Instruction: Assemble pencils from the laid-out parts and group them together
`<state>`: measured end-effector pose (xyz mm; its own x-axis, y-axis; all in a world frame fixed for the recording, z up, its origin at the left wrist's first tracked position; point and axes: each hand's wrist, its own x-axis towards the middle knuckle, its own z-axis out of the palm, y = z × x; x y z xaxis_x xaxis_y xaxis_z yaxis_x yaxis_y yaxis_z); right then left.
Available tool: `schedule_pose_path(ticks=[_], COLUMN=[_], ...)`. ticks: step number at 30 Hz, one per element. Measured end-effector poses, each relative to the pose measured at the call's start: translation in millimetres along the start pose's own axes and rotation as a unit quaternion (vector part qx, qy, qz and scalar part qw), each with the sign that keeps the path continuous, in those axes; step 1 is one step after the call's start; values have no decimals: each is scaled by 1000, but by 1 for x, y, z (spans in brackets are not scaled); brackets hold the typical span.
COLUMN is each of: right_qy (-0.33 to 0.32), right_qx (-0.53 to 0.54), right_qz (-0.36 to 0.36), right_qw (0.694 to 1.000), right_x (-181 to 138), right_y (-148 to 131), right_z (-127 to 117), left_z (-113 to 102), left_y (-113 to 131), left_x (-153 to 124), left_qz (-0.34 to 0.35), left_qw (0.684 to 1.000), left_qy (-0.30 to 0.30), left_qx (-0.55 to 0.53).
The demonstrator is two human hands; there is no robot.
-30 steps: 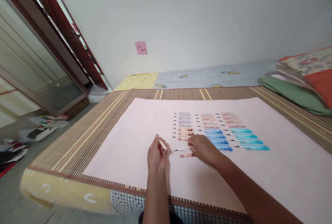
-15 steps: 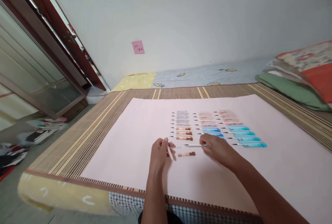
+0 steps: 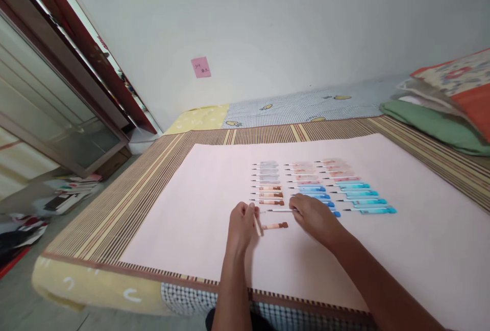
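My left hand (image 3: pixel 242 223) is closed around a slim beige pen barrel (image 3: pixel 258 226), which slants down toward the paper. My right hand (image 3: pixel 309 214) pinches a white pen refill (image 3: pixel 279 211) by its right end, its dark tip pointing left at my left hand. A small clear piece (image 3: pixel 262 212) is close to my left fingertips. Just below the refill lies a beige and brown pen part (image 3: pixel 275 226). Above are brown pen parts (image 3: pixel 271 195) with refills beside them. Blue pen parts (image 3: pixel 312 189) lie partly behind my right hand.
Pink paper (image 3: pixel 172 208) covers much of a striped mat (image 3: pixel 115 203). Grey pen parts (image 3: pixel 268 171), pinkish ones (image 3: pixel 339 171) and turquoise ones (image 3: pixel 369 201) lie in columns with refills. Folded bedding (image 3: pixel 440 126) is at the right. A pink note (image 3: pixel 201 67) is on the wall.
My right hand has moved slightly left and up with the refill. My left hand has shifted a little right with the barrel, so the two hands are closer together.
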<state>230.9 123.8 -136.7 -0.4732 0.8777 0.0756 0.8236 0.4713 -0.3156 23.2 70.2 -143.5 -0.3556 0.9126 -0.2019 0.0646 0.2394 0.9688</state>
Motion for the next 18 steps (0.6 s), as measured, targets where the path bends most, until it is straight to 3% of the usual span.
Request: schedule_pose_path(ticks=[18], right_qy=[-19], right_qx=[-12], right_qz=[-17], right_qw=[1000], right_x=[-3], right_y=[1], right_z=[4], left_z=[5], left_y=[-4], left_x=[5], left_qz=[19], left_qw=[1000], left_qy=[19], left_qx=[-1])
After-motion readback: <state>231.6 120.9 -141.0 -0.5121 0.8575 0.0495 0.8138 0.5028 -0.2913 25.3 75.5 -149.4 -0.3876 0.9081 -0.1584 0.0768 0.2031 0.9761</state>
